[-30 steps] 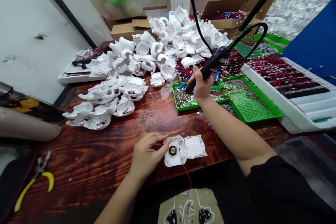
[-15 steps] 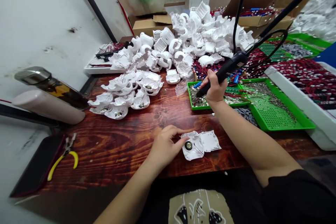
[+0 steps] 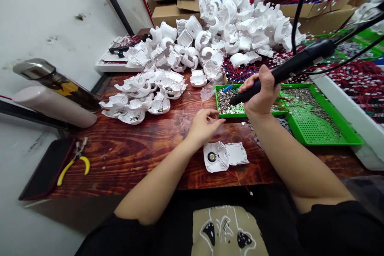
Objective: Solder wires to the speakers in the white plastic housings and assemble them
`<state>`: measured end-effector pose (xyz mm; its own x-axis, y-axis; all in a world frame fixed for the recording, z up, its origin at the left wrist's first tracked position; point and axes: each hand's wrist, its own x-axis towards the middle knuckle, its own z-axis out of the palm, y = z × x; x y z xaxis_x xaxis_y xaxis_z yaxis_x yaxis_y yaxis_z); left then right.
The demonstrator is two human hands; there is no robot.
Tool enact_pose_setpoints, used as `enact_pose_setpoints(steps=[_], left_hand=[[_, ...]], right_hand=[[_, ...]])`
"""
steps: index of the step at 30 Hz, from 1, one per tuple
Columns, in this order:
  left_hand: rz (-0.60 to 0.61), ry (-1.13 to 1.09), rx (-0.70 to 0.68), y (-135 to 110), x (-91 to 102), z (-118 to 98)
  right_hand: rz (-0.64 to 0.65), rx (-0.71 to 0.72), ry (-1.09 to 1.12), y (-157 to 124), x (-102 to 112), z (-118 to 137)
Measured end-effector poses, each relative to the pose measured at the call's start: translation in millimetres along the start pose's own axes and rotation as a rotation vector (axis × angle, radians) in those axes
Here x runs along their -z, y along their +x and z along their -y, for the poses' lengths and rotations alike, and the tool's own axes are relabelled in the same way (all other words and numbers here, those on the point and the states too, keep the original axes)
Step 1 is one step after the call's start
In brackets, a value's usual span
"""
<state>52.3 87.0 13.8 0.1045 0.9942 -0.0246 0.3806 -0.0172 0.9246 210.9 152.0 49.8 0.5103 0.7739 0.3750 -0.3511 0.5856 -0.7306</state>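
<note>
My right hand (image 3: 262,92) is wrapped round a black corded electric screwdriver (image 3: 297,62), tilted with its tip over the small silvery parts in a green tray (image 3: 220,116). At that tray's near left corner is my left hand (image 3: 205,126), thumb and fingers curved with a gap between them and nothing visible in them. Below it on the table lies an opened white plastic housing (image 3: 237,154). A round black speaker (image 3: 211,157) sits in its left half, and thin red wires trail from it over the table's front edge to a small white plug (image 3: 251,193).
White housings (image 3: 192,54) are heaped at the back, with several speaker-fitted ones (image 3: 135,108) at left. A larger green tray (image 3: 327,128) and a white foam box (image 3: 345,116) stand right. Yellow-handled pliers (image 3: 85,164), a phone-like dark slab (image 3: 45,172) and a bottle (image 3: 64,88) lie left.
My left hand has left the white housing and moved up to the green tray's corner. My right hand has shifted slightly right with the screwdriver, now held flatter. The view has tipped a little.
</note>
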Motion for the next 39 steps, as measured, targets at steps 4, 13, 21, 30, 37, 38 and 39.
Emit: enact_pose_setpoints(steps=[4, 13, 21, 30, 37, 38, 39], left_hand=[[0.012, -0.214, 0.056, 11, -13.8, 14], [0.060, -0.416, 0.092, 27, -13.7, -1], [0.145, -0.407, 0.085, 50, -17.5, -1], [-0.010, -0.088, -0.090, 60, -21.8, 15], [-0.075, 0.081, -0.321, 67, -24.3, 13], [-0.076, 0.123, -0.338, 68, -24.4, 12], [-0.079, 0.180, -0.343, 69, -24.5, 12]], right_hand=[[0.060, 0.040, -0.024, -10, -4, 18], [0.014, 0.019, 0.019, -17, -12, 28], [-0.020, 0.047, 0.016, -11, -7, 21], [-0.076, 0.114, -0.001, -1, 14, 11], [-0.037, 0.115, -0.092, 0, 23, 6], [-0.028, 0.123, -0.115, 1, 24, 3], [-0.023, 0.120, -0.139, 1, 24, 0]])
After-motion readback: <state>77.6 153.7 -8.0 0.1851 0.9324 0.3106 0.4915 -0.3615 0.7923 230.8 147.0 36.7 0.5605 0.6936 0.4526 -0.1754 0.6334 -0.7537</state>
